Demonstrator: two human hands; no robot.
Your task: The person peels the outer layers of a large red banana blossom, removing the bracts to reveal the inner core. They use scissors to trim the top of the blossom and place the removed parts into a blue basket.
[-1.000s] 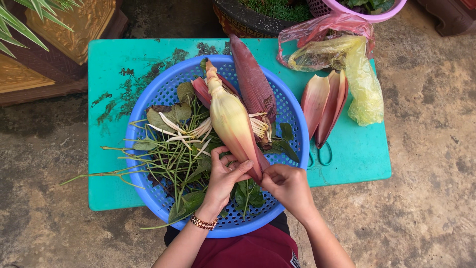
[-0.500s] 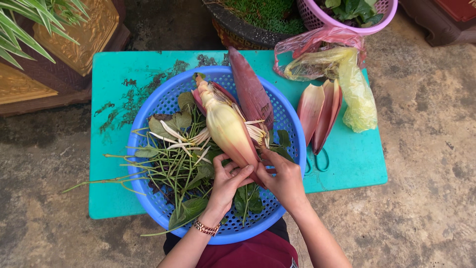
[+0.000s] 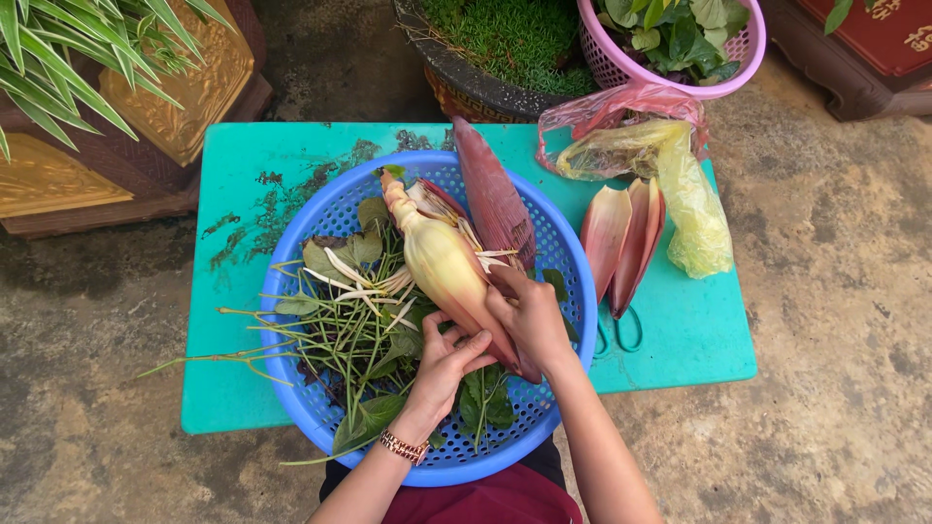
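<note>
A pale yellow banana blossom (image 3: pixel 442 262) lies in a round blue basket (image 3: pixel 330 215), tip pointing up and left. My left hand (image 3: pixel 445 367) grips its lower end from below; a beaded bracelet sits on that wrist. My right hand (image 3: pixel 532 318) holds the blossom's right side, fingers on a reddish bract (image 3: pixel 493 202) that leans off it. Green stems and leaves (image 3: pixel 354 335) fill the basket's left half, with thin pale florets among them.
The basket stands on a low teal table (image 3: pixel 680 340). Peeled bracts (image 3: pixel 621 238), scissors (image 3: pixel 616 333) and plastic bags (image 3: pixel 670 165) lie at its right. A pink basket of leaves (image 3: pixel 738 58), a dark planter (image 3: pixel 485 87) and a spiky plant (image 3: pixel 87 49) stand behind.
My right hand has slid up the blossom's right side toward the reddish bract. The blossom has shifted slightly left, and the view has moved a little closer.
</note>
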